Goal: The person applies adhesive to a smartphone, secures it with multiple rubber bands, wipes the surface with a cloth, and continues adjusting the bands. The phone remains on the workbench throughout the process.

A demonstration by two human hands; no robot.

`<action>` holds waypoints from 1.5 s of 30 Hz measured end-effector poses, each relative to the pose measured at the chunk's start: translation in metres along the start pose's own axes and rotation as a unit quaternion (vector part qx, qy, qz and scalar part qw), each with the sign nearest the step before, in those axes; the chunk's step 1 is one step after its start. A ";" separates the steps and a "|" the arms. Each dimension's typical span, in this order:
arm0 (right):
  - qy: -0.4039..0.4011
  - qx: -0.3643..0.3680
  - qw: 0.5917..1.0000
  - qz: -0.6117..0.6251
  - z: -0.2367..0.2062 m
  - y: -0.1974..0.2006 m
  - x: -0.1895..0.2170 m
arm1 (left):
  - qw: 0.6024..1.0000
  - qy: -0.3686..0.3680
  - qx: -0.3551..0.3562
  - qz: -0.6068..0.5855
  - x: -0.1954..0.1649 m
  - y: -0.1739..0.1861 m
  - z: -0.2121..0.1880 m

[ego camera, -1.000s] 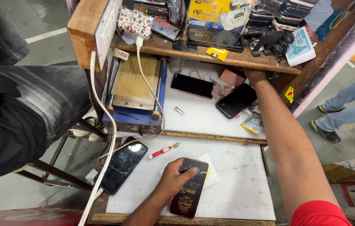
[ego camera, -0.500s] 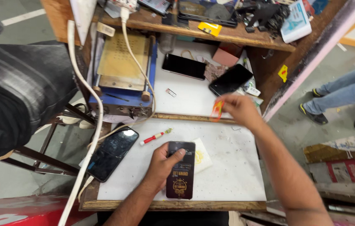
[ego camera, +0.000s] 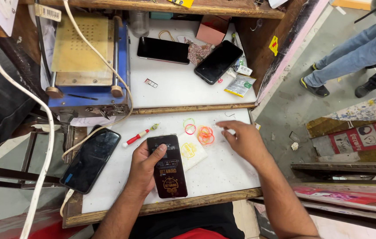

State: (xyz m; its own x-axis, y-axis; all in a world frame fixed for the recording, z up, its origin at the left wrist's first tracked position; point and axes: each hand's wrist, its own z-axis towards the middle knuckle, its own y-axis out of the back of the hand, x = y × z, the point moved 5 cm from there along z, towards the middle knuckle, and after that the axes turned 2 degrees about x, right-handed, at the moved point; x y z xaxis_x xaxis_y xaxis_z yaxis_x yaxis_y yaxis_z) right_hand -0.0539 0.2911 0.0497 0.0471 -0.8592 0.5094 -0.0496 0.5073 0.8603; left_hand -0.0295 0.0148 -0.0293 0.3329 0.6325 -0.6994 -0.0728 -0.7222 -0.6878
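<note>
My left hand lies on a dark phone with a printed back cover, thumb pressed on its upper half, on the white work board. My right hand hovers just right of several small coloured rubber bands, fingers spread, holding nothing. A folded white cloth pokes out from under the phone's right side. A red-and-white screwdriver lies above my left hand.
A black phone overhangs the board's left edge. A blue machine with a yellow plate and white cable stands at back left. Two more dark phones, a small packet and a pink box rest on the rear shelf. Another person's legs stand right.
My right hand came back from the upper shelf down to the board, and coloured rubber bands now lie scattered there. My left hand has stayed on the phone.
</note>
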 end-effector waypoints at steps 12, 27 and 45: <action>0.084 -0.029 0.994 -0.069 -0.002 -0.017 0.008 | 1.000 0.001 0.022 -0.008 -0.002 -0.006 -0.010; 0.103 -0.061 0.986 0.116 0.000 -0.017 -0.016 | 0.998 0.007 0.044 0.034 -0.013 -0.014 -0.025; 0.313 0.161 0.805 0.478 -0.050 -0.030 0.077 | 0.966 0.136 0.215 0.036 -0.006 -0.039 -0.054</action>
State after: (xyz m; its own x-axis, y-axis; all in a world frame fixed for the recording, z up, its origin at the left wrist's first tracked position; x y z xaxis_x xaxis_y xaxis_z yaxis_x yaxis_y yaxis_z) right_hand 0.0013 0.2134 0.0639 0.3232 0.1657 0.9317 -0.6124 0.7873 0.0725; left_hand 0.0219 0.0246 0.0121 0.5425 0.4460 -0.7119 -0.4703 -0.5409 -0.6973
